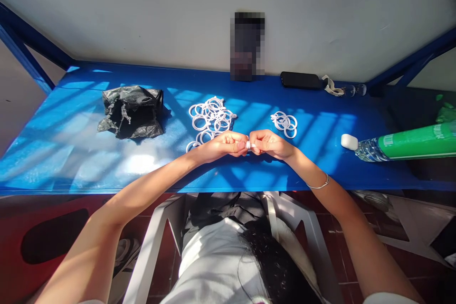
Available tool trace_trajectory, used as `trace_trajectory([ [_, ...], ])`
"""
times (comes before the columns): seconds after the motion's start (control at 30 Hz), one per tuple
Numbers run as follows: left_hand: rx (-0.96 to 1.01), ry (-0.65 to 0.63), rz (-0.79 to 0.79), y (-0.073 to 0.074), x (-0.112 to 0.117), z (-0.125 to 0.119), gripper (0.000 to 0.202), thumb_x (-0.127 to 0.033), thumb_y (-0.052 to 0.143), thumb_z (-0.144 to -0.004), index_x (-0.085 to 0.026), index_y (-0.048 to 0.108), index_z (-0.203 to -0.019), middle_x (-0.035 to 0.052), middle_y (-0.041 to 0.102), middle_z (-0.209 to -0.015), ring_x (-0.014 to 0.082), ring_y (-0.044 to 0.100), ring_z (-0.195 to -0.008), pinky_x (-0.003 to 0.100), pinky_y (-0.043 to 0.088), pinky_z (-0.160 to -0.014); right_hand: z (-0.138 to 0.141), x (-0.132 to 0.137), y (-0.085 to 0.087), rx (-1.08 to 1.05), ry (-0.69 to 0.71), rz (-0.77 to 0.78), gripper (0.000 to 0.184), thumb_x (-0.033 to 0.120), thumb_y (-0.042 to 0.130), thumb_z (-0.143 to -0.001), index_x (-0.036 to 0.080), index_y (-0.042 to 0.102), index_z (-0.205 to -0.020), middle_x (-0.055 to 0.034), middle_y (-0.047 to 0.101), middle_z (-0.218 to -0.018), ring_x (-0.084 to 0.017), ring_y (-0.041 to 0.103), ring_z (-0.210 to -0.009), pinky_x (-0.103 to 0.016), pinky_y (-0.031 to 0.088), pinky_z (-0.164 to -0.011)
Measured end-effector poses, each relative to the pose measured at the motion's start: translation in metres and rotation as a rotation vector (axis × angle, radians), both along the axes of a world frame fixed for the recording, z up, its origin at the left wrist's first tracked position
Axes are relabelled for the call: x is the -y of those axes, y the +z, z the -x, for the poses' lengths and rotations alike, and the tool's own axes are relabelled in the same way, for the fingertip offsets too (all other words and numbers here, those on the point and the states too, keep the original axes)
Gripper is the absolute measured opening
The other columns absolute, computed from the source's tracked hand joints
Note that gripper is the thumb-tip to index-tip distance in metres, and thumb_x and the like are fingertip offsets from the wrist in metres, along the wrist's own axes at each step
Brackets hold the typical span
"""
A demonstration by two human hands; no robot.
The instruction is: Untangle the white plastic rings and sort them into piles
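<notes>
My left hand (228,145) and my right hand (268,144) meet over the front part of the blue table (228,175). Both are closed, fingertips pinching a small white plastic ring (248,145) from either side. Fingers cover most of it, so its full shape is hidden. Just beyond my left hand lies a loose pile of white plastic rings (213,116), each a thin hoop, some with small knobs. A smaller cluster of the same white rings (285,123) rests beyond my right hand.
At the left lies a crumpled black plastic bag (131,111). A blurred dark phone-like object (247,47) leans against the wall, beside a black case (300,80) and glasses (351,90). On the right are a white earbud-type case (349,142) and a bottle with a green label (416,142).
</notes>
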State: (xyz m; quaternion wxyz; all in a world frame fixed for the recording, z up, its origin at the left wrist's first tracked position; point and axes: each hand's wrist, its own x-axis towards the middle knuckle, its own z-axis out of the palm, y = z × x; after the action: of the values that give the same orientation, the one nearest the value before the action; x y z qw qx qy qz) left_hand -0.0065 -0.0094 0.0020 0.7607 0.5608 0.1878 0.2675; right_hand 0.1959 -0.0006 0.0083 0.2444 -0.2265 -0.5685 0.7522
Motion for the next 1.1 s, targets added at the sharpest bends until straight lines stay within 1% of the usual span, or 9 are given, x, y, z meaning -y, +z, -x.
trace_trajectory([
  [0.2, 0.034, -0.024, 0.004, -0.006, -0.001, 0.000, 0.048, -0.060, 0.069, -0.083, -0.017, 0.055, -0.067, -0.0043, 0.042, -0.055, 0.0101, 0.036, -0.054, 0.029, 0.034, -0.058, -0.001, 0.000, -0.001, -0.015, 0.046, -0.036, 0.051, 0.062, 0.073, -0.081, 0.017, 0.054, -0.067, 0.0040, 0.048, -0.057, -0.008, 0.035, -0.051, -0.024, 0.025, -0.049],
  [0.37, 0.079, 0.035, -0.108, -0.003, -0.003, 0.000, 0.053, -0.063, 0.066, -0.083, -0.020, 0.047, -0.058, -0.0008, 0.046, -0.057, 0.0158, 0.048, -0.063, 0.035, 0.045, -0.071, -0.003, -0.001, -0.001, -0.112, -0.002, -0.057, 0.051, 0.063, 0.074, -0.081, 0.019, 0.050, -0.068, 0.0070, 0.041, -0.054, -0.008, 0.034, -0.048, -0.023, 0.026, -0.047],
  [0.47, 0.006, 0.067, -0.207, 0.004, -0.003, 0.003, 0.046, -0.061, 0.058, -0.090, -0.020, 0.055, -0.069, 0.0000, 0.052, -0.062, 0.0171, 0.055, -0.068, 0.036, 0.048, -0.077, -0.009, -0.005, 0.003, -0.005, -0.074, -0.122, 0.049, 0.062, 0.072, -0.083, 0.019, 0.054, -0.069, 0.0041, 0.048, -0.059, -0.009, 0.036, -0.050, -0.023, 0.027, -0.047],
  [0.53, -0.090, 0.133, -0.342, 0.009, -0.005, 0.006, 0.040, -0.058, 0.051, -0.095, -0.020, 0.062, -0.085, 0.0040, 0.062, -0.077, 0.0202, 0.061, -0.082, 0.036, 0.050, -0.081, -0.015, -0.009, 0.007, 0.092, -0.156, -0.201, 0.047, 0.061, 0.071, -0.082, 0.019, 0.056, -0.071, 0.0022, 0.052, -0.063, -0.010, 0.039, -0.053, -0.024, 0.030, -0.049],
  [0.63, -0.318, 0.357, -0.673, 0.015, -0.010, 0.013, 0.037, -0.051, 0.045, -0.100, -0.020, 0.064, -0.105, 0.0100, 0.067, -0.109, 0.0236, 0.061, -0.105, 0.038, 0.048, -0.093, -0.027, -0.017, 0.017, 0.314, -0.322, -0.411, 0.040, 0.056, 0.069, -0.084, 0.020, 0.059, -0.073, 0.0006, 0.055, -0.066, -0.012, 0.044, -0.056, -0.026, 0.034, -0.053],
  [0.73, -0.563, 0.492, -0.941, 0.015, -0.019, 0.021, 0.031, -0.039, 0.043, -0.101, -0.018, 0.066, -0.104, 0.0109, 0.066, -0.108, 0.0240, 0.059, -0.103, 0.040, 0.045, -0.095, -0.040, -0.022, 0.026, 0.628, -0.554, -0.732, 0.032, 0.047, 0.060, -0.089, 0.019, 0.059, -0.073, -0.0010, 0.055, -0.068, -0.013, 0.043, -0.057, -0.029, 0.032, -0.055],
  [0.87, -0.846, 0.344, -1.157, 0.014, -0.027, 0.030, 0.030, -0.035, 0.048, -0.097, -0.017, 0.065, -0.081, 0.0090, 0.062, -0.085, 0.0238, 0.056, -0.088, 0.037, 0.046, -0.082, -0.058, -0.028, 0.030, 1.064, -0.674, -1.110, 0.029, 0.039, 0.051, -0.090, 0.017, 0.059, -0.072, -0.0082, 0.063, -0.079, -0.017, 0.050, -0.062, -0.029, 0.027, -0.054],
  [0.97, -0.976, 0.198, -1.214, 0.014, -0.027, 0.031, 0.031, -0.040, 0.058, -0.092, -0.017, 0.064, -0.073, 0.0073, 0.059, -0.080, 0.0243, 0.056, -0.088, 0.035, 0.045, -0.079, -0.067, -0.030, 0.028, 1.229, -0.606, -1.135, 0.030, 0.039, 0.051, -0.090, 0.017, 0.061, -0.071, -0.0114, 0.066, -0.079, -0.020, 0.054, -0.061, -0.030, 0.025, -0.052],
  [1.1, -1.090, 0.107, -1.204, 0.013, -0.023, 0.028, 0.031, -0.040, 0.068, -0.086, -0.015, 0.064, -0.068, 0.0095, 0.060, -0.083, 0.0277, 0.057, -0.095, 0.036, 0.045, -0.084, -0.071, -0.029, 0.028, 1.308, -0.503, -1.074, 0.029, 0.039, 0.054, -0.087, 0.018, 0.061, -0.068, -0.0111, 0.067, -0.074, -0.021, 0.054, -0.059, -0.031, 0.025, -0.052],
])
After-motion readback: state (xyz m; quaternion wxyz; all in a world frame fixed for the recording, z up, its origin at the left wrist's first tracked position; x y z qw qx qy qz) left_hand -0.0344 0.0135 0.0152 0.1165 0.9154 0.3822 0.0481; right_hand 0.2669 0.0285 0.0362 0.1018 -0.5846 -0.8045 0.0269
